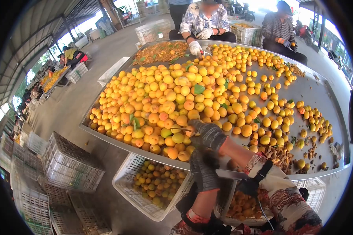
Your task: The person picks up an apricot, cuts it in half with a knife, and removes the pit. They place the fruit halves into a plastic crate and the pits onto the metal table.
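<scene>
My right hand (pixel 210 135), in a dark grey knitted glove, reaches over the table's near edge at the heap of apricots (pixel 153 90). Its fingers close around a thin curved wire tool (pixel 179 129), which points left across the fruit. Just below is my left hand (pixel 204 170), gloved the same way, at the metal table's rim (pixel 172 162). Its fingers look curled in and are dark and blurred; I cannot tell what they hold. Brown scraps and pits (pixel 280 158) lie right of my right wrist.
Beneath the table edge stand a white crate (pixel 123 184) of apricots and another holding orange pieces (pixel 243 205). Stacked crates (pixel 70 160) fill the left. Across the table, a person in white gloves (pixel 195 47) works by flattened fruit (pixel 159 53); another person (pixel 280 29) sits at right.
</scene>
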### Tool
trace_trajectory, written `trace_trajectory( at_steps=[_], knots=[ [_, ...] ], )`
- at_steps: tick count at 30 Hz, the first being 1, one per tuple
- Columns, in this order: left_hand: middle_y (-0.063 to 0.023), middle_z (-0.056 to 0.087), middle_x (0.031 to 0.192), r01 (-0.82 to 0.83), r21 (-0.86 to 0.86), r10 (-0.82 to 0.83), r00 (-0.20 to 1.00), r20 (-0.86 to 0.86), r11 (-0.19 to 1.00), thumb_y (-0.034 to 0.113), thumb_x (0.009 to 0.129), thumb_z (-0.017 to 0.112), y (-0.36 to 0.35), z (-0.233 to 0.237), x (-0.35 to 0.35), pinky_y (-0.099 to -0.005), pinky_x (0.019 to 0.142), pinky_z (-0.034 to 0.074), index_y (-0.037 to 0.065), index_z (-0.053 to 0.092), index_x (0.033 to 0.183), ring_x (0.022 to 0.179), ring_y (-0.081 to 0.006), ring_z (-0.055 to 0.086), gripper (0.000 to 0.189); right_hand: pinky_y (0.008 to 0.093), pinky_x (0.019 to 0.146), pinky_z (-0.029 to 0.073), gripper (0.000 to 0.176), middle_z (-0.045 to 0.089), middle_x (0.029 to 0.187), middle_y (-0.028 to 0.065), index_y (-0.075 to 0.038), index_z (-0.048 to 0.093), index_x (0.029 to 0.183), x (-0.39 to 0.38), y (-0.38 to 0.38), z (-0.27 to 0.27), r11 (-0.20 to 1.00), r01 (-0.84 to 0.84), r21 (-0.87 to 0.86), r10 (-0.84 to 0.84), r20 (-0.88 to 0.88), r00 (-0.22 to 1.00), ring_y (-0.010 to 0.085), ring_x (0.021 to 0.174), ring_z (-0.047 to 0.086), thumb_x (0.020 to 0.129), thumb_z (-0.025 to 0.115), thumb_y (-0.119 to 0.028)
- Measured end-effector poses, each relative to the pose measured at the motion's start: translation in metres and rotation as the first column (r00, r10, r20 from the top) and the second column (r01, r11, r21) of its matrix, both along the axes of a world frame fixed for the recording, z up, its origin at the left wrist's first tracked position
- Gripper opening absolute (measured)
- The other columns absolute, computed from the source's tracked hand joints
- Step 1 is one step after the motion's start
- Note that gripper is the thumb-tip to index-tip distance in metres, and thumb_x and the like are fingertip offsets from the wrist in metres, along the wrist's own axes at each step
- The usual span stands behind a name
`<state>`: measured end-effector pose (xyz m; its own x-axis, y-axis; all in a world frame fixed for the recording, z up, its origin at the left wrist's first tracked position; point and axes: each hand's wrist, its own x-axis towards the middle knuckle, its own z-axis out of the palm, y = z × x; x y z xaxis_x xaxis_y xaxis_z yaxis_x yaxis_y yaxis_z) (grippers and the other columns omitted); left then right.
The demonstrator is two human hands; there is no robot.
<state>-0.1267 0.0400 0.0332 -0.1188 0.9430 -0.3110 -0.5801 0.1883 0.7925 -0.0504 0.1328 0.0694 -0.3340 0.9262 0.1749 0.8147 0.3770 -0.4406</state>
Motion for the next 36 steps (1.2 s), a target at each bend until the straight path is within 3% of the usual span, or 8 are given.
trace_trajectory(
  at_steps=[3,10,18,22,23,27,29,36],
  knots=[
    [-0.0081,0.058,0.089,-0.197,-0.014,0.195,0.956,0.22,0.98,0.013,0.082,0.054,0.001,-0.007,0.007,-0.0294,0.07,0.045,0.005,0.052,0.105,0.078,-0.0203,0.056,0.024,0.0233,0.056,0.045,0.062,0.059,0.082,0.0056,0.001,0.042,0.12,0.025,-0.026,0.029,0.831,-0.087,-0.55,-0.263,-0.525,0.809,0.0093,0.065,0.054,0.072,0.072,-0.023],
    [-0.0049,0.054,0.1,0.166,0.289,-0.177,0.984,0.012,0.943,0.019,0.086,0.054,-0.015,0.036,0.015,-0.0236,0.061,0.046,0.008,0.037,0.128,0.07,-0.0098,0.053,0.047,0.0192,0.043,0.038,0.035,0.056,0.067,0.002,0.0,0.053,0.104,0.069,-0.089,0.079,0.622,-0.235,-0.747,-0.541,-0.627,0.561,0.0067,0.049,0.048,0.076,0.065,-0.018],
    [-0.005,0.054,0.095,0.195,0.318,-0.264,0.946,0.19,0.928,0.027,0.084,0.058,-0.027,0.035,0.038,-0.023,0.057,0.045,0.008,0.04,0.123,0.067,-0.0119,0.053,0.047,0.0176,0.042,0.04,0.029,0.057,0.069,0.0043,-0.001,0.056,0.093,0.103,-0.139,0.078,0.734,-0.286,-0.616,-0.535,-0.784,0.315,0.0073,0.048,0.049,0.082,0.052,-0.027],
    [-0.0051,0.053,0.096,0.251,0.333,-0.354,0.887,0.297,0.909,0.029,0.082,0.06,-0.028,0.035,0.046,-0.0233,0.057,0.045,0.006,0.041,0.122,0.07,-0.0118,0.051,0.05,0.0252,0.067,0.05,0.032,0.059,0.093,0.0084,0.002,0.047,0.113,0.112,-0.166,0.055,0.983,0.075,-0.166,-0.166,-0.651,0.741,0.0126,0.081,0.058,0.087,0.047,-0.017],
    [-0.0045,0.052,0.096,0.266,0.401,-0.417,0.835,0.359,0.877,0.027,0.08,0.063,-0.027,0.034,0.049,-0.0233,0.056,0.044,0.005,0.041,0.121,0.069,-0.0107,0.049,0.052,0.029,0.079,0.047,0.038,0.057,0.102,0.0111,0.002,0.04,0.122,0.107,-0.181,0.049,0.99,-0.034,-0.134,-0.118,-0.947,0.299,0.0167,0.094,0.057,0.086,0.047,-0.007],
    [-0.0035,0.051,0.092,0.315,0.38,-0.429,0.863,0.266,0.87,0.028,0.078,0.065,-0.033,0.036,0.055,-0.0232,0.054,0.043,0.005,0.044,0.118,0.068,-0.0106,0.048,0.051,0.031,0.078,0.048,0.041,0.057,0.104,0.0134,0.004,0.041,0.12,0.103,-0.206,0.051,0.984,0.175,0.023,-0.13,-0.578,0.805,0.0202,0.093,0.058,0.082,0.054,0.0],
    [-0.0088,0.051,0.111,0.304,0.459,-0.41,0.899,0.151,0.835,0.035,0.08,0.062,-0.035,0.031,0.057,-0.0296,0.08,0.046,0.0,0.043,0.119,0.095,-0.0183,0.052,0.056,0.0332,0.071,0.048,0.033,0.059,0.094,0.0142,0.002,0.047,0.113,0.098,-0.206,0.049,0.962,0.233,0.141,-0.129,-0.517,0.846,0.0247,0.084,0.06,0.081,0.055,-0.006],
    [-0.0096,0.05,0.115,0.345,0.493,-0.45,0.886,0.108,0.799,0.034,0.079,0.062,-0.038,0.03,0.065,-0.0314,0.086,0.043,0.0,0.043,0.119,0.103,-0.0198,0.049,0.056,0.0373,0.064,0.049,0.029,0.06,0.087,0.0156,-0.002,0.053,0.107,0.093,-0.206,0.043,0.953,0.249,0.171,-0.158,-0.419,0.894,0.0307,0.076,0.06,0.08,0.056,-0.011]
  ],
)
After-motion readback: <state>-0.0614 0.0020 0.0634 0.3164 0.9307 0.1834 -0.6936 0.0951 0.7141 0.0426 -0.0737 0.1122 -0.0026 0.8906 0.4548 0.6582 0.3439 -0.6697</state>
